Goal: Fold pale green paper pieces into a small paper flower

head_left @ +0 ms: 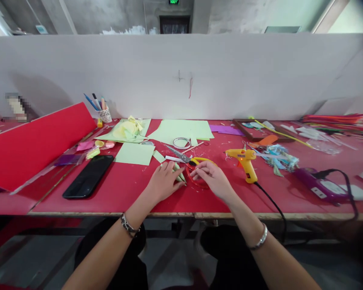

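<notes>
My left hand (163, 181) rests low over the red tabletop, its thumb and fingers around a small folded piece of light green paper (180, 177). Just to the right, my right hand (213, 179) has its thumb and fingertips pinched together; whatever may be between them is too small to make out. Scissors (184, 156) with yellow and red handles lie open behind both hands, the handles partly covered by my right hand. A white pen-like stick (173, 159) is beside the blades. A roll of tape (182, 143) lies farther back.
Light green sheets (134, 154) and a crumpled pale heap (128, 129) lie behind. At left are a black phone (89, 177) and a slanted red board (42, 141). A yellow glue gun (245, 163), its cord over the edge, and a purple power strip (320, 187) are right.
</notes>
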The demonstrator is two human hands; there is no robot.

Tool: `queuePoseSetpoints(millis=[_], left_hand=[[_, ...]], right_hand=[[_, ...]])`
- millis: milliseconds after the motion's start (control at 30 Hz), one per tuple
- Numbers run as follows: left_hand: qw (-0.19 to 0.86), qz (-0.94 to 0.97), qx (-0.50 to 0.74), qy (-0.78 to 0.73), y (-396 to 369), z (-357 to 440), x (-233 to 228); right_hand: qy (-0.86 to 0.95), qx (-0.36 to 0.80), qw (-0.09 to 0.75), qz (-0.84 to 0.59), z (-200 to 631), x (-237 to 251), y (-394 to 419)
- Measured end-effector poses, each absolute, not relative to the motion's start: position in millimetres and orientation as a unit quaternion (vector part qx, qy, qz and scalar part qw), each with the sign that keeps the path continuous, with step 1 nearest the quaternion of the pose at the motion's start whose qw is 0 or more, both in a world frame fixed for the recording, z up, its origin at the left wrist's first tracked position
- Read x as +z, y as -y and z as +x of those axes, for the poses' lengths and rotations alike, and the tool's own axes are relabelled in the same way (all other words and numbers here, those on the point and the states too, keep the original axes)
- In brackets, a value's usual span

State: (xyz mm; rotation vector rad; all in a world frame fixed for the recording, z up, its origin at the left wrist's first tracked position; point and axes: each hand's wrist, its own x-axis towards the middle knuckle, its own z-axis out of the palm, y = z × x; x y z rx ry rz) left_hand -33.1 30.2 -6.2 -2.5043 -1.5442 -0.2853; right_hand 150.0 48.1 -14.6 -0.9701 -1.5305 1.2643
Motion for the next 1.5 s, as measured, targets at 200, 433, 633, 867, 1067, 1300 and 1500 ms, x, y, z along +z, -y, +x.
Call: queuePoseSetpoints(millis=[200, 433, 633, 867, 1067, 1300, 1500], left_hand=[[0.075, -0.861, -0.081, 0.497, -26, -35, -4], [0.093, -0.827, -0.099, 0.546, -27, -33, -2], [0.054, -0.818, -0.126, 0.559, -32, -33, 0], [0.087, -0.763, -0.155, 0.622, -40, -23, -4], [0.094, -0.758, -0.15, 0.628, -42, -26, -3], [0.002, -0.737, -0.233, 0.635, -42, -34, 5], [-0.259, -0.702, -0.347, 0.565, -30, -37, 13]], right_hand=[[0.617, 0.49, 0.451, -0.42, 148, -12, -46], [0.649, 0.44, 0.462, -0.415, 147, -18, -47], [0.659, 0.401, 0.465, -0.434, 142, -20, -49], [0.643, 0.434, 0.462, -0.43, 134, -18, -48], [0.593, 0.495, 0.491, -0.402, 135, -14, -45], [0.56, 0.524, 0.514, -0.384, 138, -11, -44], [0.545, 0.502, 0.544, -0.395, 138, -9, -42]])
